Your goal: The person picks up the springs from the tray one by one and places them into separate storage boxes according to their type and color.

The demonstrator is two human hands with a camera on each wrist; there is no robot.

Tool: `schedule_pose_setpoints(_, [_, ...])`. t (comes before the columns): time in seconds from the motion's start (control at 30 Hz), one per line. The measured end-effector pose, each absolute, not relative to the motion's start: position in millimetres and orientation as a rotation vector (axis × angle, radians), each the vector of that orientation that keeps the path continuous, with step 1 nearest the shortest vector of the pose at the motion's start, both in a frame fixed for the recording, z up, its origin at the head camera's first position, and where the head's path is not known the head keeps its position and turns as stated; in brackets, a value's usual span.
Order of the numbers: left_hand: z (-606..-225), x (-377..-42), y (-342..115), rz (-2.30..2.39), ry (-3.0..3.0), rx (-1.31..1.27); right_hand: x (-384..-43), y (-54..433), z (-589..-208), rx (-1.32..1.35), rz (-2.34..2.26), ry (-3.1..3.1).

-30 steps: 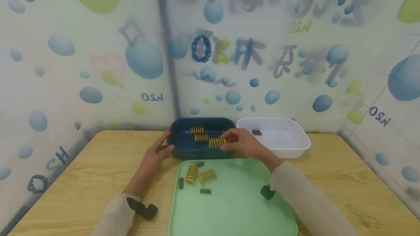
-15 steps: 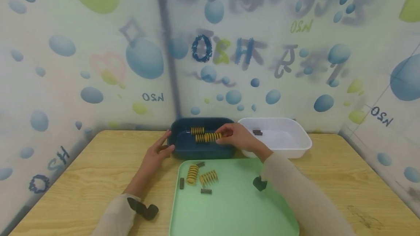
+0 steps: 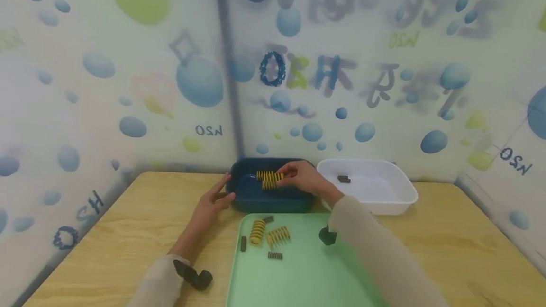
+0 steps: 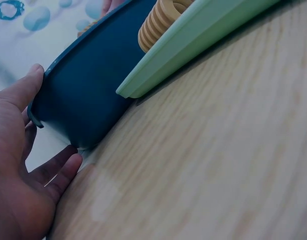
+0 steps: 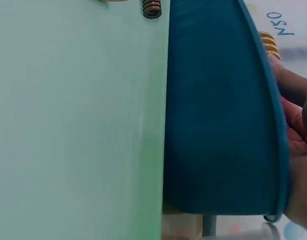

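My right hand reaches over the dark blue bin and pinches a yellow coil spring between thumb and fingers. Inside that bin, the held spring overlaps other yellow springs in the head view. My left hand touches the bin's left end with spread fingers; in the left wrist view one fingertip lies at the rim and others are down by the base. In front stands a green tray bearing two yellow springs and three small dark springs.
A white bin with small dark springs stands right of the blue bin. Both bins are at the back of the wooden table, close to a patterned wall. The green tray's far edge is right in front of the blue bin.
My right hand has carried the pinched spring leftward and back, from the blue bin's right side to the springs in its middle. My left hand stays at the bin; the head view has shifted slightly.
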State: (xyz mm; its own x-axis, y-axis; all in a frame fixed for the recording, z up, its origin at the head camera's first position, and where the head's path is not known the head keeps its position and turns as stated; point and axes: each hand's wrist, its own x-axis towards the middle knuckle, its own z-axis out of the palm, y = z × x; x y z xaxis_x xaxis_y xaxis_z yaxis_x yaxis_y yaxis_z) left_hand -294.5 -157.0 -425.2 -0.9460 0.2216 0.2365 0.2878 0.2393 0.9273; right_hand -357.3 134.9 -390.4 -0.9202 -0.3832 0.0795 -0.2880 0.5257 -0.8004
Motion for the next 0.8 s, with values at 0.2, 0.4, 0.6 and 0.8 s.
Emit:
schedule_pose_setpoints(0.2, [-428.0, -295.2, -156.6, -1.839, -2.432, -0.523, -366.6, 132.3, -397.6, -0.563, -1.4, 2.62])
schedule_pose_setpoints(0.4, [-426.2, -294.1, -157.1, -1.826, -2.452, -0.491, -372.6, 128.6, -402.4, -0.55, -1.429, 2.604])
schedule_pose_setpoints(0.6, [-444.3, -307.3, -162.1, -1.808, -2.457, -0.483, -375.9, 125.3, -405.9, -0.481, -1.449, 2.587])
schedule_pose_setpoints(0.8, [-453.3, -314.2, -162.9, -1.805, -2.445, -0.476, -377.6, 124.4, -405.8, -0.438, -1.407, 2.62])
